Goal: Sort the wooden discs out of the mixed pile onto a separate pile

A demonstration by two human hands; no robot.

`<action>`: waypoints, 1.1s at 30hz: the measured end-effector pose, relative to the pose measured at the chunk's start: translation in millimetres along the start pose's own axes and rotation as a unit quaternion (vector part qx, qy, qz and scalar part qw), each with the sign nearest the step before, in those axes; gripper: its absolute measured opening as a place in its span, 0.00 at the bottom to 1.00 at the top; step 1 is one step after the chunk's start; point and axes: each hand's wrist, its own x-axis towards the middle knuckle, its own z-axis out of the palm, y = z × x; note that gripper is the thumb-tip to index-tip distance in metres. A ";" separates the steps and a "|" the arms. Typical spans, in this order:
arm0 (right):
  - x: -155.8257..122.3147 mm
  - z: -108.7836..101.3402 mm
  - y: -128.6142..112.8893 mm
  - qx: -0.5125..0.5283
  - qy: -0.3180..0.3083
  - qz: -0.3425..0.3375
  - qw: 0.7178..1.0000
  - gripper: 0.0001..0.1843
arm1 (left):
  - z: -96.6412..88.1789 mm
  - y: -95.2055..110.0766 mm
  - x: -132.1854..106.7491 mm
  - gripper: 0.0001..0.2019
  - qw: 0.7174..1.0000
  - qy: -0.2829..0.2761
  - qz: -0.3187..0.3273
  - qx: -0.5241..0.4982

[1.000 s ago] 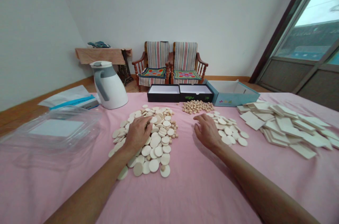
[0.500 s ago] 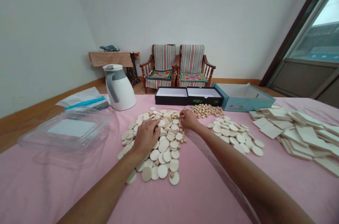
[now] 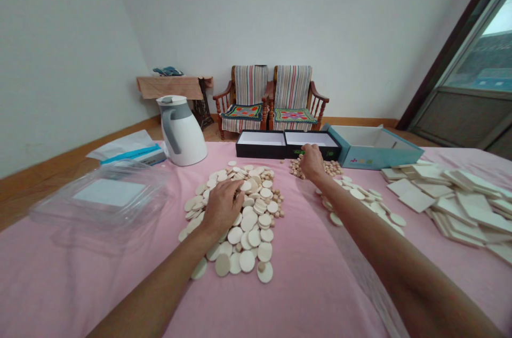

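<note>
My left hand (image 3: 221, 206) rests palm down on a big heap of pale round wooden discs (image 3: 250, 220) on the pink tablecloth, its fingers curled over the discs. My right hand (image 3: 312, 163) reaches far forward over a small pile of little wooden beads (image 3: 330, 168), fingers bent down onto them; what they hold is hidden. Under my right forearm lies a second, smaller spread of discs (image 3: 372, 202).
Two open black boxes (image 3: 260, 144) and an open blue box (image 3: 372, 147) stand behind the beads. Square wooden tiles (image 3: 456, 199) lie heaped at right. A white jug (image 3: 182, 130), a clear plastic tub (image 3: 100, 196) and a packet sit at left. Two striped chairs stand by the wall.
My right hand has moved from the edge of the big disc heap forward and right onto the bead pile. My left hand has stayed on the discs.
</note>
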 end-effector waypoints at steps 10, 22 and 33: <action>-34.5 31.1 -48.4 0.069 -0.155 -0.183 0.968 0.12 | -1.2 0.7 -0.1 0.14 1.000 0.004 0.005 -0.001; -14.8 14.8 -11.1 0.026 -0.039 -0.038 0.998 0.15 | -0.9 1.1 -0.4 0.13 1.000 0.007 0.005 0.000; -27.5 25.7 -43.5 0.099 -0.153 -0.216 0.959 0.16 | -1.0 0.7 -0.5 0.13 1.000 0.005 0.004 -0.004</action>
